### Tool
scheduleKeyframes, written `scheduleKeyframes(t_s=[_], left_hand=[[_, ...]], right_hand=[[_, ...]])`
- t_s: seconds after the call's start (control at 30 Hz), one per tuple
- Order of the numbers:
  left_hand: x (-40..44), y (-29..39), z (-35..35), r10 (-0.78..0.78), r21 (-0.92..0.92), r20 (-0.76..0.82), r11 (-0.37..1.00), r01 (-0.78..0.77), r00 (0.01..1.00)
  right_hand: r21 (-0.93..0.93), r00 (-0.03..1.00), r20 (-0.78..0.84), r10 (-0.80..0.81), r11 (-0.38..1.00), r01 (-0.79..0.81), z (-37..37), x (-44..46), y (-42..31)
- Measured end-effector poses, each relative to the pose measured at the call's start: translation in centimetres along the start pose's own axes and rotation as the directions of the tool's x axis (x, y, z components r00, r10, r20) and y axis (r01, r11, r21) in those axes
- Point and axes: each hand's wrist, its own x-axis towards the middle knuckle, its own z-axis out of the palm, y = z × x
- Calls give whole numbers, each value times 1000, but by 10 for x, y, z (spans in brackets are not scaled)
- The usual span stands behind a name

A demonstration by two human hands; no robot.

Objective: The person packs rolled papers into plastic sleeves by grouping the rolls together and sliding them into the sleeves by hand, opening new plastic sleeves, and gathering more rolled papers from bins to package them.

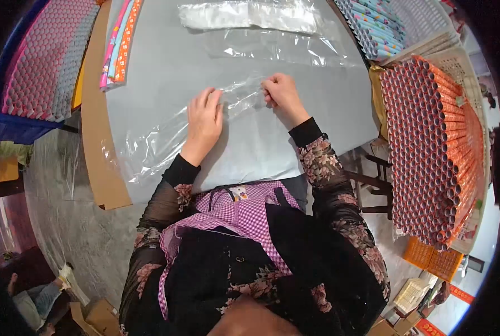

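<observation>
A long clear plastic bag point(157, 140) stretches diagonally over the grey tabletop, from its lower left up toward my two hands. My right hand point(283, 96) is closed, its fingertips pinching the bag's upper right end. On the bag's middle part rests my left hand point(204, 123), fingers stretched out and thumb at the side; it appears to touch the film without wrapping round it. Farther back lies a stack of clear plastic bags point(255, 17), with a loose bag edge spread in front of it. Three patterned rolls point(118, 47), pink, light blue and orange, lie at the table's left.
The grey table point(250, 145) has a cardboard strip point(101, 151) along its left edge. A blue crate point(20, 126) of stacked rolls stands left. At right are light-blue rolls point(373, 28), many orange rolls point(429, 145) and an orange basket point(432, 259). A person's legs show lower left.
</observation>
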Motion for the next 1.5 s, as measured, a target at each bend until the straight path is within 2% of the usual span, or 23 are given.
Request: scheduleKeyframes(t_s=[0.13,0.2,0.27,0.33,0.4,0.47,0.5,0.57,0.63,0.73,0.8,0.83,0.9,1.0,1.03,1.07,1.1,1.13,1.2,1.23,1.27,1.43,1.5], left_hand=[[8,-22,8,17,88,32,996,-19,999],[12,-29,6,63,201,92,976,-81,994],[19,-33,5,71,237,117,967,-98,991],[23,-44,4,84,240,170,963,-124,982],[27,-52,5,112,266,152,952,-150,982],[29,-59,4,123,289,188,941,-175,974],[29,-61,2,142,249,176,951,-183,974],[30,-63,-4,143,225,214,956,-191,966],[34,-62,-4,127,183,275,966,-182,953],[32,-64,-11,130,168,288,969,-184,949],[36,-63,-16,112,160,314,973,-169,943],[37,-61,-20,108,169,330,971,-171,938],[38,-57,-25,120,168,339,968,-186,933],[38,-49,-32,98,205,348,962,-178,932],[37,-45,-34,103,200,342,963,-179,934],[36,-43,-35,107,195,338,964,-180,935],[34,-44,-33,116,186,339,965,-187,934],[31,-47,-29,121,204,359,958,-204,926],[26,-49,-26,131,217,381,950,-226,915],[25,-48,-25,128,202,380,955,-217,916],[23,-48,-24,124,188,381,960,-208,916],[21,-41,-30,132,149,343,970,-193,930],[19,-42,-30,140,130,331,973,-192,933]], right_hand=[[-163,999,-8,-35,986,33,-3,8,-11],[-214,999,-28,-37,976,30,-3,9,-16],[-411,990,36,-137,901,139,-10,21,-15],[-405,991,8,-133,906,125,-9,28,-9],[-396,991,-23,-129,912,109,-9,31,-7],[-432,984,-19,-176,889,151,-10,29,-8],[-433,984,-29,-176,890,147,-11,30,-2],[-410,961,17,-277,874,260,-24,32,11],[-328,970,-5,-245,916,230,-33,8,5],[-465,920,-130,-371,842,274,-60,-34,-14],[-689,811,-4,-585,589,422,-89,-49,-20],[-710,803,-36,-595,581,398,-109,-57,-24],[-816,701,-29,-712,422,395,-153,-78,-35],[-977,604,-13,-797,140,163,-224,-113,-78],[-998,665,-55,-744,63,-12,-245,-127,-97],[-988,657,-90,-748,-14,-152,-262,-142,-116],[-969,646,-67,-761,-105,-224,-292,-156,-127],[-946,585,-47,-810,-151,-286,-316,-170,-134],[-810,639,-224,-735,-225,-542,-361,-198,-146],[-712,606,-347,-715,-219,-667,-367,-212,-154],[-612,629,-460,-627,-289,-736,-379,-224,-160],[-512,649,-436,-623,-421,-749,-424,-267,-154],[-498,631,-466,-620,-406,-767,-435,-267,-149]])
